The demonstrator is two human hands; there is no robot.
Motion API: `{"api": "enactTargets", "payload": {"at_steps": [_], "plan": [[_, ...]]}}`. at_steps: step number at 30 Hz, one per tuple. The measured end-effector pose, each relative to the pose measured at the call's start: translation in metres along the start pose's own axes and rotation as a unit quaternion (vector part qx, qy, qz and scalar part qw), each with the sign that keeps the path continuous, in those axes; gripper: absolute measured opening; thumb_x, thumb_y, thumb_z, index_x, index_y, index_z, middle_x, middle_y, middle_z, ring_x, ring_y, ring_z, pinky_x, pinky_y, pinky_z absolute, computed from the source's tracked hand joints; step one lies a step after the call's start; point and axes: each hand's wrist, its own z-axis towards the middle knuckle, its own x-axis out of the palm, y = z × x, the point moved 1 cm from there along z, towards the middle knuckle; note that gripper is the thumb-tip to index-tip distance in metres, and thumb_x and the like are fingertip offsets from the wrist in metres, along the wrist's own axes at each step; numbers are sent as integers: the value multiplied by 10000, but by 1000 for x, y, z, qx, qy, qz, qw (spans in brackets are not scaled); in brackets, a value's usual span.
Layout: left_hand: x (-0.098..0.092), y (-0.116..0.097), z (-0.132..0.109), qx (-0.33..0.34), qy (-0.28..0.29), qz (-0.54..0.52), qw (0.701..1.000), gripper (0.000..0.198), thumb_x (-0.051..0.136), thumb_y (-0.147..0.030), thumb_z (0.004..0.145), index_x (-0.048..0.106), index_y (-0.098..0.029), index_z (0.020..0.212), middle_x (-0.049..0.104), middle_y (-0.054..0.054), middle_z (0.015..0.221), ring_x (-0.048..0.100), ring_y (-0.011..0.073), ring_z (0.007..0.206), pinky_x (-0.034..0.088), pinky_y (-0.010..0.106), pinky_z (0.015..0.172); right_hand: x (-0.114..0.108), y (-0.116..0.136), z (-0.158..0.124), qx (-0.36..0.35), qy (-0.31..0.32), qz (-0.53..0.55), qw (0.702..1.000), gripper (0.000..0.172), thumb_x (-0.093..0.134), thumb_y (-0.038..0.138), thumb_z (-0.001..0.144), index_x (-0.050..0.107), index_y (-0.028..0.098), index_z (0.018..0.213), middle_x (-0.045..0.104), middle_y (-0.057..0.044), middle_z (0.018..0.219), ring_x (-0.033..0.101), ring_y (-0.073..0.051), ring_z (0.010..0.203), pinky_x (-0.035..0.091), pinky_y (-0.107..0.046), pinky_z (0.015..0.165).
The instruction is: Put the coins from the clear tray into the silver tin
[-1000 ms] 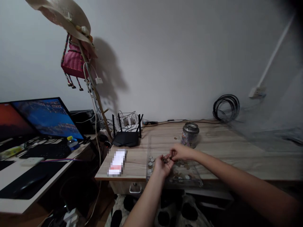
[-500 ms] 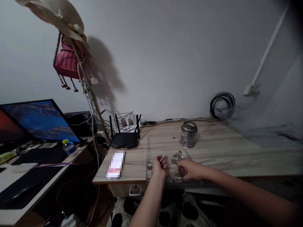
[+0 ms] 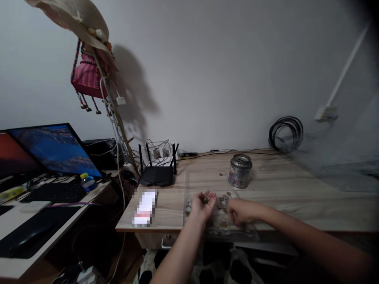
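"What's in the left hand [image 3: 205, 208]?"

"A few coins [image 3: 204, 199]. It's palm up, fingers loosely cupped, not pressed together."

"And the right hand [image 3: 243, 212]?"

"Knuckles up, fingers curled down just beside the loose coins [image 3: 220, 205], near the front edge of the counter [image 3: 299, 201]. Fingertips hidden; I can't tell if it pinches anything."

"Farther out?"

"A tin [image 3: 239, 175] upright behind that hand, a router [image 3: 156, 176] well to its left."
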Motion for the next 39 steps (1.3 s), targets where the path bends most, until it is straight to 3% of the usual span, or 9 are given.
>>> {"api": "enactTargets", "payload": {"at_steps": [5,8,14,18,21,24,27,33,39], "plan": [[32,-28,20,-5,32,26,999,173,365,-184,759,507,-86,754,547,97,686,595,185,699,473,257,558,-73,16,20,-79,-209,179,958,187,562,240,582,611,122,718,635,-41,617,559,-128,569,424,-226,537],[50,-38,41,-49,66,53,995,213,352,-207,772,516,-71,768,566,133,728,597,207,719,474,277,561,-104,16,46,-90,-242,250,933,208,592,285,575,587,135,719,634,-25,613,563,-122,563,427,-223,523],[65,-37,79,-48,86,46,994,187,378,-98,719,535,-59,812,569,93,627,588,172,685,475,289,675,-112,-7,97,-68,-226,247,940,170,591,297,557,571,134,601,602,-14,497,543,-135,465,404,-234,429],[62,-38,88,-83,107,76,988,183,413,-58,656,529,-42,797,572,103,616,593,184,686,472,282,675,-111,-27,101,-80,-313,215,921,176,579,310,597,596,141,646,631,-27,607,559,-142,590,427,-252,544],[61,-47,86,-134,166,107,971,194,436,-30,625,534,-36,793,586,127,656,602,201,736,466,277,668,-116,-40,79,-82,-499,136,852,210,541,355,677,622,162,696,632,-39,672,543,-147,624,414,-261,582],[61,-61,83,-130,201,99,966,187,439,-11,635,532,-58,791,591,103,669,597,163,667,467,278,661,-122,-55,41,-45,-695,21,717,220,516,356,725,637,181,776,640,-53,787,552,-159,706,413,-277,671],[55,-71,87,-96,156,76,980,83,464,-52,693,506,-93,751,577,67,647,572,121,582,464,243,587,-130,-78,11,57,-764,-66,639,236,511,355,728,647,194,835,642,-65,850,553,-192,787,401,-309,712],[45,-76,98,-61,116,105,986,49,413,-80,748,459,-91,764,555,48,630,376,4,372,151,90,300,-135,-132,17,138,-636,-7,759,259,549,435,625,684,218,668,659,-48,677,575,-214,645,385,-292,529],[44,-68,92,-21,158,313,936,159,411,-238,777,465,-128,878,619,63,717,241,-9,302,48,132,311,-131,-128,22,123,-677,-45,724,263,512,408,670,672,201,690,657,-54,703,568,-218,674,395,-308,566]]}}
